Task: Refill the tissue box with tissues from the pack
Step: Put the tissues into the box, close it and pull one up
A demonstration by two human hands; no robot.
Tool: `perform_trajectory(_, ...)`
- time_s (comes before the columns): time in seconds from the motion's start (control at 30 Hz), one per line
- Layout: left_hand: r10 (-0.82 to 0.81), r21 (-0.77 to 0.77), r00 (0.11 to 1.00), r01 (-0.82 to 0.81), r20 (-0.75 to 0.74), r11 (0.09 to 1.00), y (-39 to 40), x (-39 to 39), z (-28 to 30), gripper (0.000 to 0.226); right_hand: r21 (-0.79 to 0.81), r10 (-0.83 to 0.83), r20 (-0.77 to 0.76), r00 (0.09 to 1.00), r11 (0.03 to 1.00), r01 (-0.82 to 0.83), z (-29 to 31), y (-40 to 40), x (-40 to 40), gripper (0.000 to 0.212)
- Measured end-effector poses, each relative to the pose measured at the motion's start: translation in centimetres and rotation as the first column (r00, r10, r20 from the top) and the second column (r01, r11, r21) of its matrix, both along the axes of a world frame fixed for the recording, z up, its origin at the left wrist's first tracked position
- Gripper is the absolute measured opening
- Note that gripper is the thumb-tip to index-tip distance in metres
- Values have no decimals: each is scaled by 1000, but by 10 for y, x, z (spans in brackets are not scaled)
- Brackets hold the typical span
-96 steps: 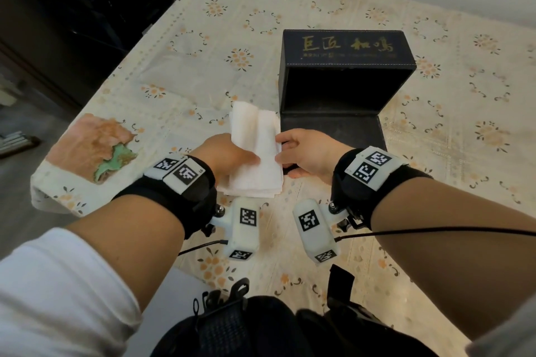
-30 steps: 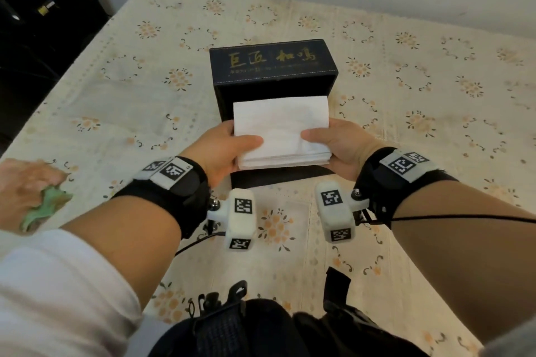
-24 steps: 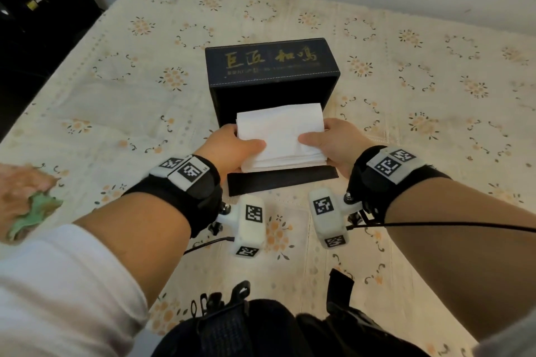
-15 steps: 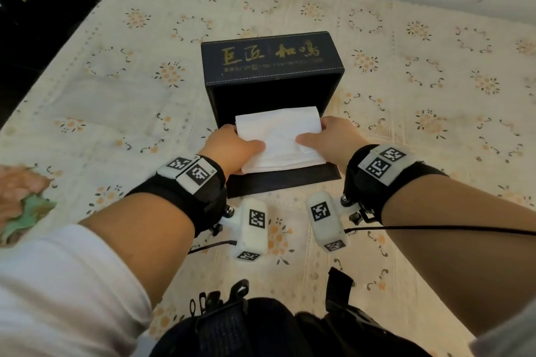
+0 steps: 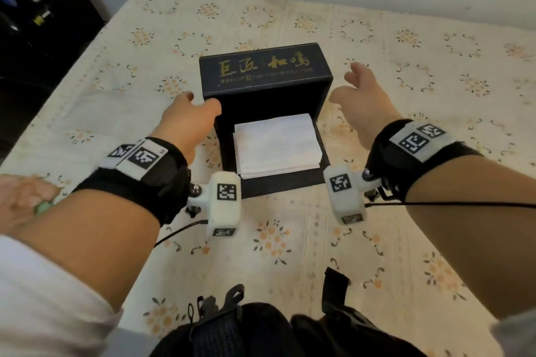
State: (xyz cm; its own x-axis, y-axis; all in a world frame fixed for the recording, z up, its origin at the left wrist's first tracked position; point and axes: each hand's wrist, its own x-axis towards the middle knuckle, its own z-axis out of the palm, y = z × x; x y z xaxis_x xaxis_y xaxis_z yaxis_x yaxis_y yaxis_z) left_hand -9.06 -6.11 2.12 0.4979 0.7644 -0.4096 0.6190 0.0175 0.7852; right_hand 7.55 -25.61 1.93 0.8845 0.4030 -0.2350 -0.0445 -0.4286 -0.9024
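A dark blue tissue box (image 5: 265, 72) with gold characters stands on its side in the middle of the table, its open mouth facing me and its flap lying flat in front. A white stack of tissues (image 5: 277, 145) lies on the flap, half inside the box. My left hand (image 5: 190, 117) is at the box's left wall, thumb touching its front corner, fingers loose. My right hand (image 5: 361, 95) hovers just right of the box with fingers spread, holding nothing.
The table wears a cream floral cloth (image 5: 406, 240). A pink and green wrapper (image 5: 26, 200) lies at the left edge, partly behind my left arm. Dark furniture (image 5: 34, 9) stands off the table's far left. A wall runs behind the table.
Both hands let go of the tissue stack, which now lies in the box's mouth. The hands moved apart to either side of the box.
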Motion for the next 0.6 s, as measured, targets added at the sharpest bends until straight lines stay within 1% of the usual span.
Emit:
perform_trajectory(0.07, -42, -26, 989, 46, 144, 999, -6, 6, 11, 51, 67, 125, -68, 990, 990, -121, 10, 6, -3, 70)
perform_trajectory(0.1, -62, -13, 982, 65, 180, 998, -10, 7, 15, 38, 83, 167, -60, 984, 983, -161, 14, 7, -6, 63)
perform_trajectory(0.13, -69, -4, 978, 71, 198, 997, -14, 6, 17, 34, 77, 178, -37, 983, 982, -174, 15, 6, -9, 56)
perform_trajectory(0.17, -67, 5, 977, 67, 201, 998, -14, 3, 18, 35, 63, 164, -18, 986, 985, -163, 15, 3, -11, 51)
perform_trajectory(0.23, -44, 5, 981, 44, 187, 999, -11, -6, 17, 41, 11, 108, -10, 994, 994, -108, 12, -8, -13, 49)
perform_trajectory(0.3, 3, -66, 977, 12, 212, 998, -5, -16, 14, 39, -37, 64, -9, 998, 997, -64, 10, -17, -16, 48)
perform_trajectory(0.37, 69, -147, 975, -37, 213, 988, -5, -25, 11, 49, -103, 38, 15, 999, 994, -37, 9, -25, -20, 58)
perform_trajectory(0.43, 93, -184, 979, -59, 180, 981, -7, -29, 7, 62, -143, 17, 13, 1000, 990, -15, 7, -32, -22, 66)
perform_trajectory(0.5, 96, -200, 984, -66, 149, 978, -13, -33, 5, 63, -162, 2, -28, 1000, 987, -7, 2, -40, -25, 68)
perform_trajectory(0.6, 66, -186, 992, -45, 111, 982, -21, -37, -2, 56, -218, 38, -82, 996, 974, -55, -5, -48, -29, 60)
